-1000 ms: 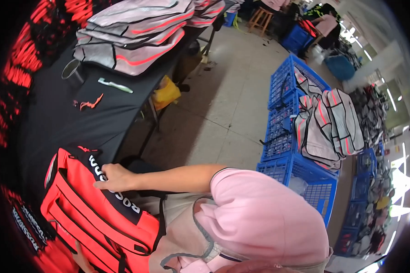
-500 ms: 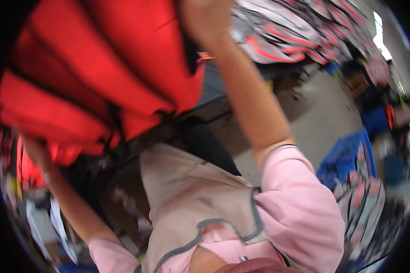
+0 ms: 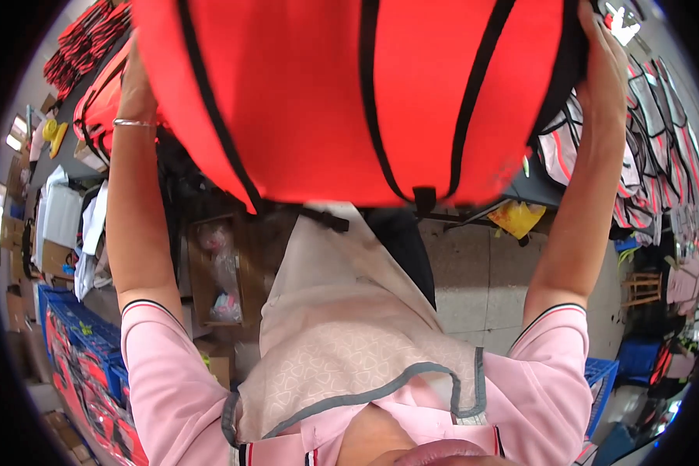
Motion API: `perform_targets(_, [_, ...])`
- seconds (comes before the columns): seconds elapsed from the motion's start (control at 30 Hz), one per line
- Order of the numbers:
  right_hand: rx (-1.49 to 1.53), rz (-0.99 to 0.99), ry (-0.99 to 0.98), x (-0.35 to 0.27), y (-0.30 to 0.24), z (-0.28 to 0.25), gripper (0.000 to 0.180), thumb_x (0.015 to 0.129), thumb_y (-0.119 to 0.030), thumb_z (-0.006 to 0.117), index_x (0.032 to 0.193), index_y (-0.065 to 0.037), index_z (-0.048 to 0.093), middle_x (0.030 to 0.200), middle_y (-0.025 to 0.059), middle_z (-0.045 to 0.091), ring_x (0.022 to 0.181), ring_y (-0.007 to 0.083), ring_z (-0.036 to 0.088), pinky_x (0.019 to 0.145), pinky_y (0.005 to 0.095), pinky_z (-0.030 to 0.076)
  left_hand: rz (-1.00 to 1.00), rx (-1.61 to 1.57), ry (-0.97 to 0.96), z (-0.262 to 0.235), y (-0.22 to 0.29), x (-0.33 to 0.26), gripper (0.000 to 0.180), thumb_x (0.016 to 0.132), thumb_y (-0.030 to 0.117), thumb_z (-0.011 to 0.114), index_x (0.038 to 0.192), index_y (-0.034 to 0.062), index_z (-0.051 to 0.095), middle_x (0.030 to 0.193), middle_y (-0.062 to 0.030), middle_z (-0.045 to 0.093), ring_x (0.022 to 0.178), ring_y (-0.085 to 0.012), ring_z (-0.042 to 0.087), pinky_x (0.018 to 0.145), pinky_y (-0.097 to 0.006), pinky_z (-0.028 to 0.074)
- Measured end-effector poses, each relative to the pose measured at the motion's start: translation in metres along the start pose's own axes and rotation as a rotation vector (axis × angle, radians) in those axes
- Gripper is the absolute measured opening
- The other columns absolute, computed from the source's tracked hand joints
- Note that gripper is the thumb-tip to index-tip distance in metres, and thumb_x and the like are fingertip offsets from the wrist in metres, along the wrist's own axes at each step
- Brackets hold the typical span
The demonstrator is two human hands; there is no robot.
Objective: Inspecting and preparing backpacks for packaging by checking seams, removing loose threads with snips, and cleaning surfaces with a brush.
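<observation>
A large red fabric piece with black trim bands (image 3: 311, 101), vest-like in look, spans the upper middle of the head view. It is held up and spread taut between both hands, with short black tabs hanging from its lower edge. My left hand (image 3: 137, 81) is closed on its left edge, fingers mostly hidden behind the cloth; a bracelet sits on that wrist. On the opposite side my right hand (image 3: 604, 66) grips the black-bound right edge. The top of the piece runs out of view.
A dark table with piled red, black-edged pieces (image 3: 93, 39) lies at the far left. Grey-and-pink striped garments (image 3: 660, 132) are heaped at the right. Blue crates (image 3: 78, 311) stand at the left, a wooden stool (image 3: 642, 288) at the right, and a box with plastic-wrapped items (image 3: 202, 272) below the table.
The red piece has gone from tilted at the upper left to level and central in view. My hands are now about even in height, and the view has turned.
</observation>
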State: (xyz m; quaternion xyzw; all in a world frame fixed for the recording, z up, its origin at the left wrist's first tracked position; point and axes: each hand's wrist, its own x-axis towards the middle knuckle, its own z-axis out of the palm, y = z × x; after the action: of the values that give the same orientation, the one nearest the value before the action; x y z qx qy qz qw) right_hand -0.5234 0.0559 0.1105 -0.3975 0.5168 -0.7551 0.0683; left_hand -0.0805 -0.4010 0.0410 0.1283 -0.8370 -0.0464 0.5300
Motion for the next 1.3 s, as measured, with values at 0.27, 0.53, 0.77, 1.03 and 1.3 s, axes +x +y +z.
perform_targets(0.27, [-0.472, 0.411, -0.124, -0.156, 0.154, -0.008, 0.039, 0.093, -0.029, 0.062, 0.118, 0.001, 0.057, 0.088, 0.0015, 0.056, 0.072, 0.0090, 0.051, 0.061, 0.0247, 0.044, -0.723, 0.064, -0.445, 0.093, 0.105, -0.142, 0.068, 0.090, 0.057, 0.055, 0.113, -0.0062, 0.064, 0.099, -0.0300, 0.066, 0.099, -0.0365, 0.066, 0.086, -0.045, 0.048])
perform_targets(0.53, [-0.430, 0.568, -0.014, -0.232, 0.219, -0.012, 0.069, 0.088, -0.029, 0.070, 0.139, 0.006, 0.040, 0.117, 0.0140, 0.061, 0.105, 0.0204, 0.058, 0.095, 0.0307, 0.044, -1.705, -1.036, 0.169, 0.052, 0.238, -0.345, 0.063, 0.087, 0.023, 0.071, 0.140, -0.0003, 0.044, 0.139, -0.0077, 0.053, 0.123, -0.0213, 0.054, 0.107, -0.036, 0.040])
perform_targets(0.77, [-0.480, 0.300, -0.190, -0.157, 0.141, 0.010, 0.043, 0.077, 0.003, 0.064, 0.119, 0.002, 0.055, 0.104, 0.0055, 0.064, 0.088, 0.0151, 0.061, 0.082, 0.0287, 0.050, -1.540, -1.259, 0.003, 0.024, 0.250, -0.274, 0.052, 0.083, 0.018, 0.072, 0.129, -0.0006, 0.055, 0.123, -0.0083, 0.064, 0.113, -0.0194, 0.061, 0.101, -0.035, 0.047])
perform_targets(1.03, [-0.309, -0.022, -0.135, -0.015, 0.031, 0.034, 0.050, 0.084, -0.007, 0.065, 0.130, 0.005, 0.050, 0.109, 0.0094, 0.064, 0.093, 0.0169, 0.063, 0.086, 0.0283, 0.049, -0.920, -1.223, -0.034, -0.029, 0.214, -0.061, 0.041, 0.081, 0.016, 0.071, 0.117, -0.0024, 0.062, 0.110, -0.0077, 0.068, 0.100, -0.0149, 0.064, 0.091, -0.031, 0.050])
perform_targets(1.3, [0.270, -0.163, -0.162, 0.100, 0.010, 0.234, 0.040, 0.083, -0.007, 0.070, 0.119, 0.006, 0.057, 0.107, 0.0131, 0.065, 0.093, 0.0218, 0.066, 0.084, 0.0334, 0.053, -0.401, -1.137, 0.093, -0.171, 0.067, 0.073, 0.026, 0.079, 0.009, 0.069, 0.103, -0.0019, 0.068, 0.099, -0.0111, 0.071, 0.089, -0.0210, 0.068, 0.084, -0.034, 0.053])
